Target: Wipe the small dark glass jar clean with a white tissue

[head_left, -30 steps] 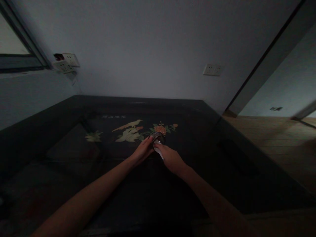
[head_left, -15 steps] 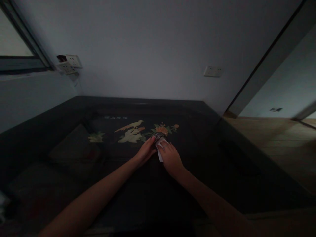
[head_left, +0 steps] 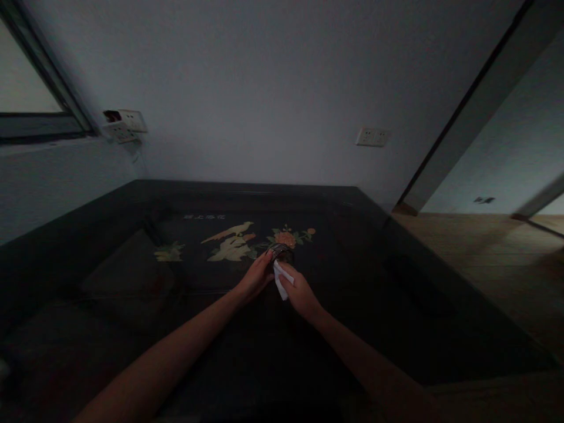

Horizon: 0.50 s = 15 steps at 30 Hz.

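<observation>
A dark lacquered table [head_left: 396, 305] with bird inlay is seen; a small jar [head_left: 280, 252] is gripped by the left hand [head_left: 255, 277], a white cloth [head_left: 280, 281] pinched by the right hand [head_left: 300, 294].

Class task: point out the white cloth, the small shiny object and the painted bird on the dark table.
white cloth [head_left: 280, 281], head view, its middle fold.
small shiny object [head_left: 279, 251], head view, its top.
painted bird [head_left: 231, 231], head view, its body.

The room is dim. A dark table [head_left: 132, 276] with an inlaid bird [head_left: 229, 232] and flowers [head_left: 288, 238] stands against a pale wall [head_left: 273, 82]. One socket [head_left: 372, 137] sits on that wall, two more [head_left: 123, 124] in the left corner under a window [head_left: 26, 94]. At right, a dark door frame [head_left: 462, 111] opens onto a wooden floor [head_left: 484, 252].
</observation>
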Each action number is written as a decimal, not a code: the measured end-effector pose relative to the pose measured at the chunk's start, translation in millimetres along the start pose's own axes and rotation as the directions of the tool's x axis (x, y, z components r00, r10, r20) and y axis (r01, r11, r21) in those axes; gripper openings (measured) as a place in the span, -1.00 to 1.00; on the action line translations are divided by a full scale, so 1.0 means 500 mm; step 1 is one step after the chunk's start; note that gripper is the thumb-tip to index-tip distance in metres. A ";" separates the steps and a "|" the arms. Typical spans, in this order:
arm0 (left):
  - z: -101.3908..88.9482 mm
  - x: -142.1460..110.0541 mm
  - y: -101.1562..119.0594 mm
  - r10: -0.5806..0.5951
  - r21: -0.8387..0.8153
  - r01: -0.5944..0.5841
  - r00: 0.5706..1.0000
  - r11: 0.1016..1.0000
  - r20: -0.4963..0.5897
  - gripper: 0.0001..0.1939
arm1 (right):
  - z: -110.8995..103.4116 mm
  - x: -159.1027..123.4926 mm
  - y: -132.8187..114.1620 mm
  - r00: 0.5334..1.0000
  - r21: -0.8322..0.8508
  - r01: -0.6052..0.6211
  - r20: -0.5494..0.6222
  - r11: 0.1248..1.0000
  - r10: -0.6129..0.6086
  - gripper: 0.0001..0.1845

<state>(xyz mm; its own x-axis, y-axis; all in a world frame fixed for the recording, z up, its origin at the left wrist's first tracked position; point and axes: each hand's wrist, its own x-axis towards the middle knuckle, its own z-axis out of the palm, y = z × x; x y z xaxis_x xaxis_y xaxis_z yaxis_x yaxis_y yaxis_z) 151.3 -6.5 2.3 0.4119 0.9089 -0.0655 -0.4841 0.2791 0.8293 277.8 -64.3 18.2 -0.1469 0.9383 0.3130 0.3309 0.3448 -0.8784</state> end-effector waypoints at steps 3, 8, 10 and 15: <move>-0.003 0.004 0.000 -0.003 -0.018 0.003 1.000 1.000 0.008 -0.55 | -0.016 -0.004 -0.012 0.986 -0.277 0.127 0.139 0.952 -0.091 -0.52; 0.000 0.003 0.001 -0.020 -0.017 0.020 1.000 1.000 -0.008 -0.58 | -0.045 -0.005 -0.032 0.951 -0.742 0.258 0.307 0.619 -0.030 -0.51; 0.004 0.000 0.003 -0.033 -0.013 0.033 0.999 0.999 -0.010 -0.57 | -0.045 -0.004 -0.036 0.957 -0.820 0.259 0.291 0.511 -0.018 -0.52; 0.006 0.000 0.005 -0.040 -0.026 0.039 0.999 0.999 -0.035 -0.61 | -0.033 -0.005 -0.036 0.967 -0.818 0.215 0.255 0.533 0.000 -0.50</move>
<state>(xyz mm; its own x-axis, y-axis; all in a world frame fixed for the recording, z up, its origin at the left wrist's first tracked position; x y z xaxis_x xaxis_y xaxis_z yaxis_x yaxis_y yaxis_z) 152.5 -6.9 5.9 0.4039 0.9072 -0.1181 -0.4872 0.3226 0.8115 287.5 -72.7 39.0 -0.3793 0.9010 0.2106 0.9074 0.4067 -0.1057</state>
